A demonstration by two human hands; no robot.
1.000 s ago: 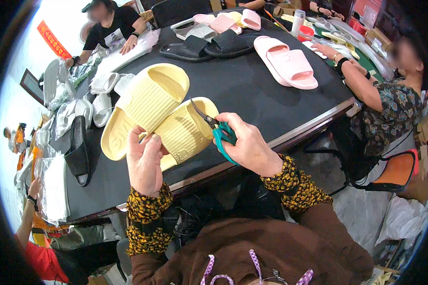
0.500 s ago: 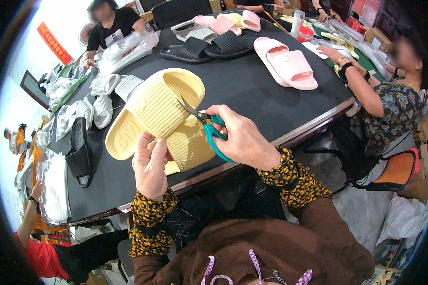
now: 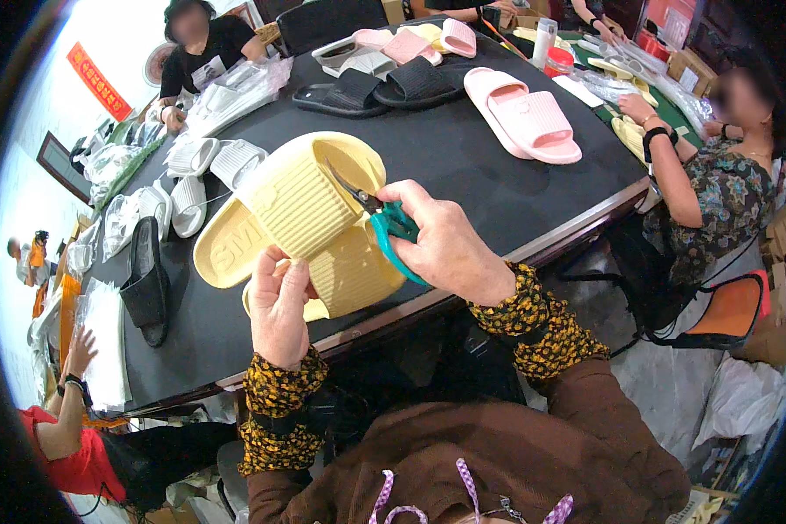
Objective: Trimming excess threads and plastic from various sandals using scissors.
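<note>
At the near edge of the dark tabletop (image 3: 463,157), the left hand (image 3: 279,310) keeps a clenched grip on the near end of a pair of yellow slippers (image 3: 297,223). The right hand (image 3: 450,244), just right of them, grips teal-handled scissors (image 3: 384,223), blades pointing at the upper slipper's strap.

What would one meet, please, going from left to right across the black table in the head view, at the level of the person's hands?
Black slipper → left hand → yellow slippers → teal scissors → right hand.
</note>
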